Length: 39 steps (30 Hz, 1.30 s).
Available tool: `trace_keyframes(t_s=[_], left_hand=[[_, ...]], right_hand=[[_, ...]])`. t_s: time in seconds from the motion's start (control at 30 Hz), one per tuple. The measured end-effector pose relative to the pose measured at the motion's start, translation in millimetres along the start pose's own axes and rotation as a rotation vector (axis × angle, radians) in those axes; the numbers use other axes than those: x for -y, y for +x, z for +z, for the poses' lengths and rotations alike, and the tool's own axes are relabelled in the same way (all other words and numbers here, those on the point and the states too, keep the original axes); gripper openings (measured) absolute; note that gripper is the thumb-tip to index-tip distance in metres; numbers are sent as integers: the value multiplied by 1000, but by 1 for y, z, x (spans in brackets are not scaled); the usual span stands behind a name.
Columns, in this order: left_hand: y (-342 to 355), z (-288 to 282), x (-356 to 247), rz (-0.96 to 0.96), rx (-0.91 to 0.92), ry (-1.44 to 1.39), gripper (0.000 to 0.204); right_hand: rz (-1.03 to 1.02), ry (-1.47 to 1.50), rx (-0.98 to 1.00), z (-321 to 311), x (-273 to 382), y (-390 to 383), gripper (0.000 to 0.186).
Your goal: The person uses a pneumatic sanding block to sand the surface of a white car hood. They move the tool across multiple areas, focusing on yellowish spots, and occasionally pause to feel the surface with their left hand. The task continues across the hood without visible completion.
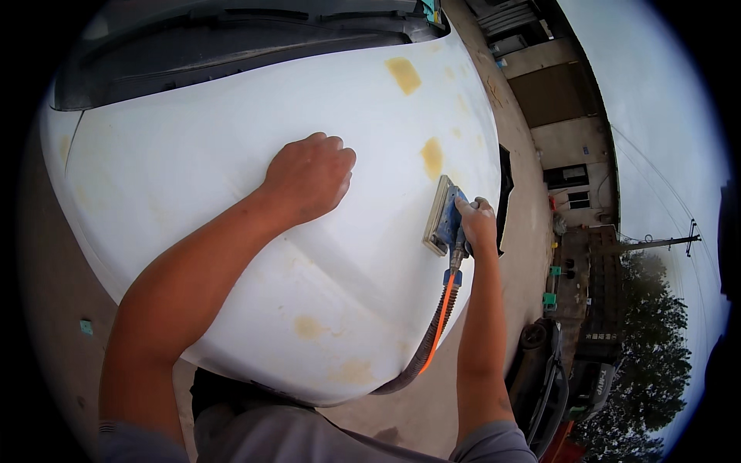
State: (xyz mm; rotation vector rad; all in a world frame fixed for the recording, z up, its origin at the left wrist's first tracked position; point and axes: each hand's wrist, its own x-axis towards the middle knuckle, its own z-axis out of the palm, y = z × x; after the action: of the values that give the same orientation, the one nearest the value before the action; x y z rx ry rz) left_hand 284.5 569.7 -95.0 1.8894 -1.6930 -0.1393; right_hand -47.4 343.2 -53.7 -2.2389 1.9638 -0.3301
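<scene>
Two bare hands reach over the white hood (193, 154); our left hand (312, 174) is clenched in a fist near the middle, perhaps to prop our lean without smearing the surface, though we cannot tell how firmly it presses; our right hand (480, 224) grasps the blue sander (448, 216) at the hood's right side, just below a yellowish patch (432, 157), fingers wrapped round its rear end, likely for steering; its pad looks tilted, and we cannot tell whether it touches the paint; the dark ribbed hose (427, 343) and orange line (441, 320) trail back towards us, presumably leaving the pad unobstructed.
</scene>
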Motion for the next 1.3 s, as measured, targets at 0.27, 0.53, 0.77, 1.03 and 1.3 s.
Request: trace_keyframes(t_s=[0.27, 0.53, 0.77, 1.03, 1.3], left_hand=[[-1, 3, 2, -11, 21, -10, 12], [1, -1, 1, 6, 9, 0, 14], [0, 0, 0, -13, 41, -47, 12], [1, -1, 5, 14, 11, -55, 12], [2, -5, 0, -13, 58, -32, 14]], right_hand=[[53, -5, 27, 9, -14, 101, 64], [-31, 5, -122, 5, 13, 31, 71], [-31, 14, -94, 10, 16, 24, 61], [107, 114, 85, -1, 13, 105, 60], [18, -88, 13, -5, 22, -25, 72]])
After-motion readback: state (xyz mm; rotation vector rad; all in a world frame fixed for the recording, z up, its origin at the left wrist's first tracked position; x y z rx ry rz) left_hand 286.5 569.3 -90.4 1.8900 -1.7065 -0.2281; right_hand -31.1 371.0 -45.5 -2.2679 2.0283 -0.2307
